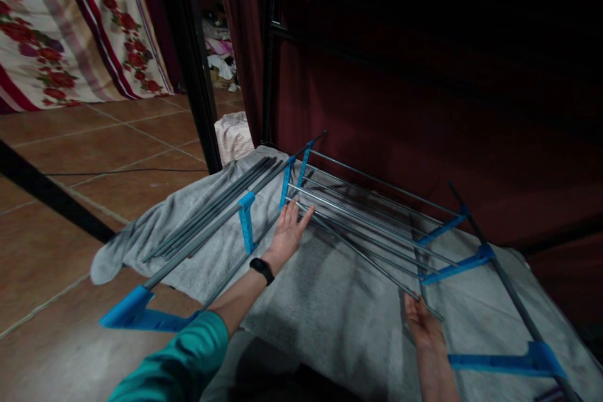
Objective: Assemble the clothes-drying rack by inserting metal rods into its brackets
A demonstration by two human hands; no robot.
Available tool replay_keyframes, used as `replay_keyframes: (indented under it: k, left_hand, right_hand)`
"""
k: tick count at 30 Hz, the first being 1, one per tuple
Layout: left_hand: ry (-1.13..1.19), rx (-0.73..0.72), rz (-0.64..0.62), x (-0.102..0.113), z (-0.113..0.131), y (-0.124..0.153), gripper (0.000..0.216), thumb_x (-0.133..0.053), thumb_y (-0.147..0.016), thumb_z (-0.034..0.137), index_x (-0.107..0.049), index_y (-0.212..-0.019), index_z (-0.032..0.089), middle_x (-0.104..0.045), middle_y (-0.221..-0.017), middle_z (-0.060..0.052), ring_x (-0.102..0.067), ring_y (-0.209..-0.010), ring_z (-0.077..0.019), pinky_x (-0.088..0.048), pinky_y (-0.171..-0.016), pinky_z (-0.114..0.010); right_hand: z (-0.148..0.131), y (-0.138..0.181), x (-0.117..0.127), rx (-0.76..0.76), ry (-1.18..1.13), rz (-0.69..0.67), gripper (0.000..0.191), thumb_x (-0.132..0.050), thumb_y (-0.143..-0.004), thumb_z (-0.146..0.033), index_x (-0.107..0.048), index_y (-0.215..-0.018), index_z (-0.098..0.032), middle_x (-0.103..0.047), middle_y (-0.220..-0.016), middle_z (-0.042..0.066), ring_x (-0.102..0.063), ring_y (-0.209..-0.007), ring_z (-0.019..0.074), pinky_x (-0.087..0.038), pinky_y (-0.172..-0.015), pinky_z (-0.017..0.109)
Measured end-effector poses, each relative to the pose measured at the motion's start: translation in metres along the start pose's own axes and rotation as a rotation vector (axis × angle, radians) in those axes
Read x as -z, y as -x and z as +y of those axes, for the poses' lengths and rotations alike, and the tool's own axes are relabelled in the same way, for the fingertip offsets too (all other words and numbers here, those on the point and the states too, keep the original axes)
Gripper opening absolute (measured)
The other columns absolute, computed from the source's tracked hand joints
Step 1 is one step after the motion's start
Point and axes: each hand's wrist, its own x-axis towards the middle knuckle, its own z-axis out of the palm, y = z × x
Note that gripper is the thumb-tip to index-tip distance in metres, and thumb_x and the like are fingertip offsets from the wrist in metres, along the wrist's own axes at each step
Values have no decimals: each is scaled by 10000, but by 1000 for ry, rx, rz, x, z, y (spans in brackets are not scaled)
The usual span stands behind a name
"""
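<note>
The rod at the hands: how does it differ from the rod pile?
The rod is single; the pile has several, side by side. The rod is held by the right hand; the pile lies on the gray cloth. In view, the rod slopes down rightward, the pile down leftward. Both look thin, straight and grayish.

Left hand [289, 229] extended forward, thumb spread; right hand [424, 323] palm up, fingers bent.
</note>
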Motion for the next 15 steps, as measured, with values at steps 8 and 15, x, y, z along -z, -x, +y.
replay_keyframes:
  k: [8,15]
  left_hand:
    - [559,188,136,-6,-1,5,642,-544,-1023,119,-652,-1648,219,-596,-1737,-245,-529,-1681,-379,-455,-1374,-620]
    - [1264,685,522,-5,-22,-20,339,-772,-890,490,-746,-1140,263,-830,-1135,-73,-816,-1051,-265,-691,-1040,-503]
  right_hand:
    - [1,14,-11,-4,-42,-41,238,-796,-871,-64,-648,-852,-250,-727,-778,-85,-765,-679,122,-745,-816,306]
    - [-13,62,-63,140,-246,-98,352,-976,-841,-142,-641,-801,-244,-749,-742,-71,-746,-678,121,-747,-877,303]
